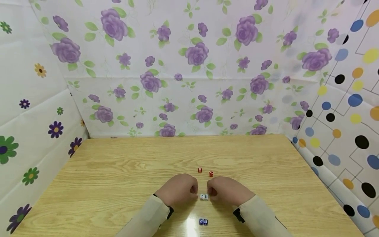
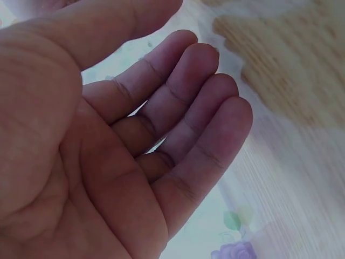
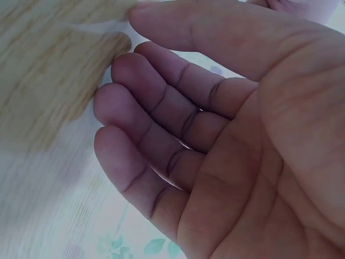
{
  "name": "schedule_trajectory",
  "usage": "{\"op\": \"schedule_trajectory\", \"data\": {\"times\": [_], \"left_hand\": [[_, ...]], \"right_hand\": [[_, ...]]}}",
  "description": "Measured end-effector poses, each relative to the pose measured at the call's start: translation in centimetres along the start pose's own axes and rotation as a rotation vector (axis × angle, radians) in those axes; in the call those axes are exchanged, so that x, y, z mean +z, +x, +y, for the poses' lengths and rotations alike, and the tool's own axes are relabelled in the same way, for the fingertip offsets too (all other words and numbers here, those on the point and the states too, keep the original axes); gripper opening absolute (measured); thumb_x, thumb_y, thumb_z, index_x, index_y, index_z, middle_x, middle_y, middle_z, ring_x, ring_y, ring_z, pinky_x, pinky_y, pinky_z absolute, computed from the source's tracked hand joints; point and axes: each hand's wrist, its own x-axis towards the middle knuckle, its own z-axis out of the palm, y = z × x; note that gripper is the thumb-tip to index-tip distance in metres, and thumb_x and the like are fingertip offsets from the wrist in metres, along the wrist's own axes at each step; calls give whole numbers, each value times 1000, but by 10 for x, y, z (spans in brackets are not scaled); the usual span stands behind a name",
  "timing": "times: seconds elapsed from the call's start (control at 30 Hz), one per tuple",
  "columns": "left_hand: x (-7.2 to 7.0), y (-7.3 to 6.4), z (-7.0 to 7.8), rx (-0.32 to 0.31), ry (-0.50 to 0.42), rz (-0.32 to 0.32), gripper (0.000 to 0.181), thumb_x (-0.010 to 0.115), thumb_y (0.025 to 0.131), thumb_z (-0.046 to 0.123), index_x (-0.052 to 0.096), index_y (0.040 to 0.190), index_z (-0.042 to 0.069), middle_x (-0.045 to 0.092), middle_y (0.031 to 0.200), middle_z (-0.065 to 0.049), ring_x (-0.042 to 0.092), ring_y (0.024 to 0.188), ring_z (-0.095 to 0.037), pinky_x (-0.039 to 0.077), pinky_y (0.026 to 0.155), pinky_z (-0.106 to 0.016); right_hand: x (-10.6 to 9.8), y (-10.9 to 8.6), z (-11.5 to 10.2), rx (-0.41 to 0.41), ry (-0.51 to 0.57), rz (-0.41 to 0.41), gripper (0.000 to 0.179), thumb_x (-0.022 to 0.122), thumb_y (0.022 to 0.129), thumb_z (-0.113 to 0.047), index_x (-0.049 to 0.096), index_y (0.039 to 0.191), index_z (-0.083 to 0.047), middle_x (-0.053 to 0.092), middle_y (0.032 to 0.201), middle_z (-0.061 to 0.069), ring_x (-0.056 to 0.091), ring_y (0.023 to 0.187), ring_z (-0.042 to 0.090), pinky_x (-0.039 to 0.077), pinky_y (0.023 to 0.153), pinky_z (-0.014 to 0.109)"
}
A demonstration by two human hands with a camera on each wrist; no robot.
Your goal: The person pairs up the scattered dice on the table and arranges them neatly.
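Observation:
Two white dice (image 1: 202,197) sit side by side on the wooden table, between the hands. My left hand (image 1: 179,189) is just left of them, and my right hand (image 1: 229,191) is just right of them. In the left wrist view, the palm (image 2: 113,183) is bare and the fingers bend loosely. The right wrist view likewise shows a bare palm (image 3: 232,178) with relaxed, slightly bent fingers. Beyond the hands lie two red dice, a left one (image 1: 199,170) and a right one (image 1: 211,174), set apart. Nearer me, two blue dice (image 1: 203,222) stand close together.
The wood-grain table (image 1: 118,158) reaches back to a wall of purple-flowered cloth (image 1: 177,98). Cloth with coloured flowers (image 1: 29,125) hangs at the left, and dotted cloth (image 1: 340,108) at the right. Light glares off the table near the blue dice.

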Motion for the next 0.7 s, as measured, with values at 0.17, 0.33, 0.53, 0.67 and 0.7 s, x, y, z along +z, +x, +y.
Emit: {"op": "schedule_trajectory", "data": {"times": [0.17, 0.33, 0.53, 0.67, 0.7], "left_hand": [[-2, 0, -2, -2, 12, 11, 12, 70, 80, 19, 61, 73, 23, 54, 69, 15, 47, 60, -3, 42, 60, -22], [-4, 1, -4, -19, 5, 11, 10, 68, 80, 18, 62, 75, 22, 55, 68, 14, 46, 59, -4, 41, 59, -23], [-7, -1, -5, -43, 34, 17, 4, 68, 82, 22, 65, 80, 22, 55, 72, 16, 49, 63, -3, 43, 63, -23], [-8, -1, -5, -38, 39, 21, 7, 67, 82, 22, 62, 77, 23, 54, 68, 14, 46, 60, -3, 41, 60, -23], [-8, 0, -5, -35, 36, 22, 9, 66, 82, 21, 61, 75, 24, 53, 67, 13, 45, 59, -3, 40, 59, -23]], "right_hand": [[-2, -1, 1, -11, -16, 17, 12, 72, 79, -10, 65, 80, -20, 59, 74, -13, 50, 65, 0, 45, 63, 23], [-4, -2, 2, 2, -31, 31, 12, 73, 78, -13, 63, 80, -20, 56, 73, -13, 47, 63, 3, 43, 62, 24], [-4, -1, 6, 7, -53, 59, 15, 71, 79, -11, 58, 74, -17, 47, 66, -10, 40, 60, 5, 36, 58, 24], [-4, 0, 7, 14, -75, 85, 16, 70, 81, -13, 56, 73, -16, 45, 65, -9, 38, 59, 5, 35, 57, 25], [-4, 0, 7, 16, -84, 94, 16, 69, 82, -13, 56, 72, -15, 44, 64, -8, 37, 58, 5, 34, 56, 25]]}}
